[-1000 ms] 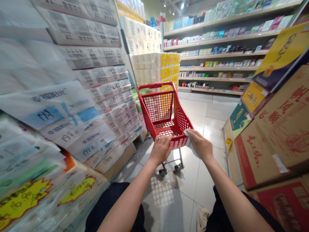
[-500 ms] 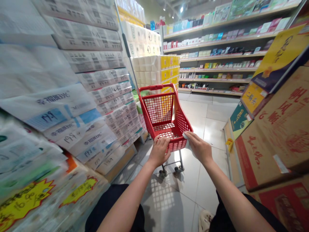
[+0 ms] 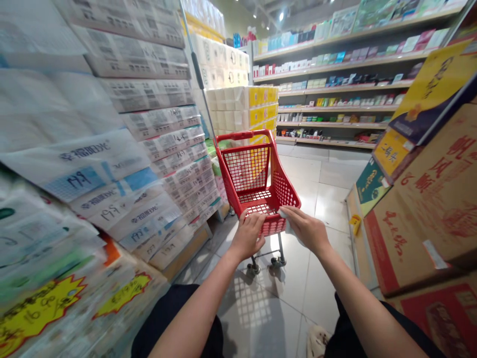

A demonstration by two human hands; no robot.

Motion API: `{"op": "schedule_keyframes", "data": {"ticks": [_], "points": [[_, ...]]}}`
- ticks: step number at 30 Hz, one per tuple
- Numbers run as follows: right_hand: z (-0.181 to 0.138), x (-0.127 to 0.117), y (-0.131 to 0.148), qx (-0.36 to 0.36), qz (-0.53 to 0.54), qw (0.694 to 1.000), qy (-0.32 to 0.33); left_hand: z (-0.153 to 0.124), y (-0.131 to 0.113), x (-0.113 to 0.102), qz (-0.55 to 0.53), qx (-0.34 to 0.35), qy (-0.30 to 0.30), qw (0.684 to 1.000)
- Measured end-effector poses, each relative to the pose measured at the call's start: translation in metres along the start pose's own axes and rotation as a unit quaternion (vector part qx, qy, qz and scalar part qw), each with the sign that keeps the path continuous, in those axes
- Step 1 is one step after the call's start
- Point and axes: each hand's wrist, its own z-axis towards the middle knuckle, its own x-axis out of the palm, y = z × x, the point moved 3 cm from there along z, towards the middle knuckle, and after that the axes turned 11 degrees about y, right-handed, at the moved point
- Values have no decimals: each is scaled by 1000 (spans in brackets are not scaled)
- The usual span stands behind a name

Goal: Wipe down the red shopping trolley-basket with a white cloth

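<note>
Red cart (image 3: 257, 171) — one; left hand (image 3: 250, 236) grips rim, right hand (image 3: 307, 229) flat on one white cloth (image 3: 283, 214).

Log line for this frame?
left hand: grips red cart rim | right hand: flat on white cloth on rim | red cart: upright on tiled floor

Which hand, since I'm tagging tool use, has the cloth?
The right hand: it presses a white cloth on the red cart's near rim; the left hand grips that rim bare.

Head camera looks forward and down, close over the hands (image 3: 278, 231).
</note>
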Motion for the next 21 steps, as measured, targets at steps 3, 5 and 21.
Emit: {"op": "schedule_keyframes", "data": {"ticks": [3, 5, 21], "points": [[-1, -5, -22, 57, -9, 998, -21, 1, 0, -2, 3, 10, 2, 1000], [-2, -5, -28, 77, -3, 997, -32, 1, -1, -3, 2, 12, 1, 1000], [-2, 3, 48, -32, 30, 998, 34, -1, 1, -12, 11, 14, 13, 1000]]}}
